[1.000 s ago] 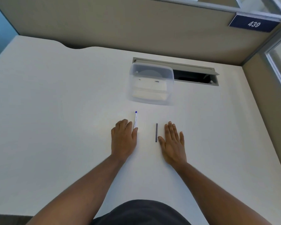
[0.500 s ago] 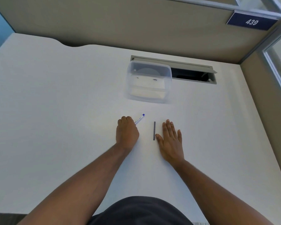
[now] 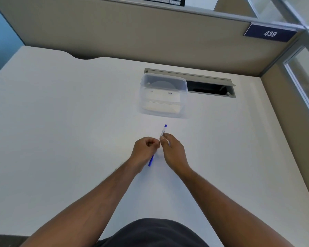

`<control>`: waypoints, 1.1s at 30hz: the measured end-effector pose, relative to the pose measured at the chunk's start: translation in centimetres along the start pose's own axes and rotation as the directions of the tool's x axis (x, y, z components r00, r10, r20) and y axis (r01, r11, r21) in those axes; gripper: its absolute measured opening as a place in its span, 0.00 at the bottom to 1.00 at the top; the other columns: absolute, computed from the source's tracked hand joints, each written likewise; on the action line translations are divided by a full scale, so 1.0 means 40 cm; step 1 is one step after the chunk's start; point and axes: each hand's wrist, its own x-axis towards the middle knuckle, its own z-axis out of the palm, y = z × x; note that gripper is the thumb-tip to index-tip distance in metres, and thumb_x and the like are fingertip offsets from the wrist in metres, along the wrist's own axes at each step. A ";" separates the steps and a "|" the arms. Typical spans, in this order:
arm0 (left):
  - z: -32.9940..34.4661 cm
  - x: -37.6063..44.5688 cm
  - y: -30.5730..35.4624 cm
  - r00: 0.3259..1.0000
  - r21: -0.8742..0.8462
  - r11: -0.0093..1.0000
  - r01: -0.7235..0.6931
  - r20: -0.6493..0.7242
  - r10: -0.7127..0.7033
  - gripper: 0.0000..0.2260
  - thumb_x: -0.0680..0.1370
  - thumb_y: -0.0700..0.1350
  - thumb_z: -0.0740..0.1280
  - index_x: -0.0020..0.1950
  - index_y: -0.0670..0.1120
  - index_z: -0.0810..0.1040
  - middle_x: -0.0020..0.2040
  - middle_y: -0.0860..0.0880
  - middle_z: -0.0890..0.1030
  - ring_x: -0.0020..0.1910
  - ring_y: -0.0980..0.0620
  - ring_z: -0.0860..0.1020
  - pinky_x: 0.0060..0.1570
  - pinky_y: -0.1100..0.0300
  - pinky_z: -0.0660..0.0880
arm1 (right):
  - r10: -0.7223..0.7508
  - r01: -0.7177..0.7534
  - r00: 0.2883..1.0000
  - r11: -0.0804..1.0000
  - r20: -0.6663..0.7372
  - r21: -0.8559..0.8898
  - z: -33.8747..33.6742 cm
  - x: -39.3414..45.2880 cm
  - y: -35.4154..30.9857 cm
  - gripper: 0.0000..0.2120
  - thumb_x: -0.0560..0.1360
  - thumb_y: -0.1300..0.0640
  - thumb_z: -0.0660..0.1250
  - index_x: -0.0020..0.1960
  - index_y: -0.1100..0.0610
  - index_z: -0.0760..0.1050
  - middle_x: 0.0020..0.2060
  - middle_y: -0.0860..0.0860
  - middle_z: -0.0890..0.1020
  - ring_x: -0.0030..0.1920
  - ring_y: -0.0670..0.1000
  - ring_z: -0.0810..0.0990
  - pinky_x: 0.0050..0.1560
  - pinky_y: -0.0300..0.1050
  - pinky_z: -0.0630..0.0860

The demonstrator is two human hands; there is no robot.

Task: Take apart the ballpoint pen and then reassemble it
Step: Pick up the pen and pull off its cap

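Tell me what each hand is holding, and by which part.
Right hand pinches the white pen barrel near its lower end. Left hand grips a blue piece by its upper end; which part cannot be told.

Pen (image 3: 163, 132) between both hands; container (image 3: 163, 96) behind it on desk (image 3: 61, 122).

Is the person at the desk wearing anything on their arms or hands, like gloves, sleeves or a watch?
Nothing at all shows on them. The left hand and right hand are bare, with no gloves, rings or watch in view. Both forearms are uncovered right down to the picture's lower edge, so no sleeves show. The only clothing visible is a dark grey garment at the bottom.
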 end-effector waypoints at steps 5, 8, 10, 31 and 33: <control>-0.008 -0.038 0.012 0.996 -0.088 0.996 -0.021 0.090 0.029 0.06 0.78 0.47 0.71 0.48 0.45 0.83 0.45 0.49 0.87 0.44 0.53 0.86 0.43 0.63 0.76 | 0.057 -0.057 0.998 0.990 0.009 0.127 -0.004 -0.004 -0.034 0.12 0.82 0.52 0.62 0.47 0.55 0.81 0.41 0.49 0.86 0.43 0.50 0.84 0.44 0.42 0.80; -0.030 -0.042 0.011 0.998 -0.107 0.993 -0.055 -0.034 0.052 0.04 0.78 0.44 0.70 0.48 0.46 0.84 0.46 0.50 0.87 0.44 0.52 0.85 0.44 0.61 0.76 | 0.071 -0.073 0.997 0.987 0.018 0.140 -0.015 -0.009 -0.031 0.11 0.82 0.54 0.62 0.47 0.54 0.82 0.42 0.47 0.87 0.45 0.46 0.85 0.50 0.43 0.80; -0.048 -0.038 0.016 0.993 -0.172 0.982 -0.081 -0.097 0.066 0.06 0.78 0.42 0.68 0.51 0.48 0.84 0.48 0.51 0.86 0.47 0.52 0.83 0.46 0.61 0.76 | 0.087 -0.098 0.994 0.980 0.065 0.175 -0.024 -0.016 -0.037 0.11 0.82 0.56 0.61 0.50 0.54 0.82 0.40 0.48 0.88 0.44 0.46 0.87 0.51 0.44 0.82; -0.107 -0.085 0.039 0.962 -0.591 0.803 0.077 0.257 0.097 0.12 0.84 0.43 0.60 0.54 0.41 0.82 0.42 0.46 0.79 0.40 0.50 0.76 0.39 0.59 0.77 | 0.159 -0.467 0.781 0.791 0.604 0.395 -0.059 -0.103 -0.094 0.16 0.85 0.60 0.56 0.60 0.67 0.80 0.40 0.57 0.83 0.36 0.51 0.79 0.41 0.44 0.79; -0.110 -0.082 0.037 0.974 -0.605 0.792 0.079 0.218 0.069 0.11 0.83 0.43 0.61 0.51 0.42 0.82 0.43 0.47 0.81 0.44 0.50 0.77 0.42 0.58 0.77 | 0.151 -0.420 0.768 0.852 0.622 0.312 -0.064 -0.106 -0.090 0.15 0.85 0.60 0.57 0.61 0.67 0.80 0.41 0.56 0.83 0.39 0.52 0.82 0.46 0.45 0.81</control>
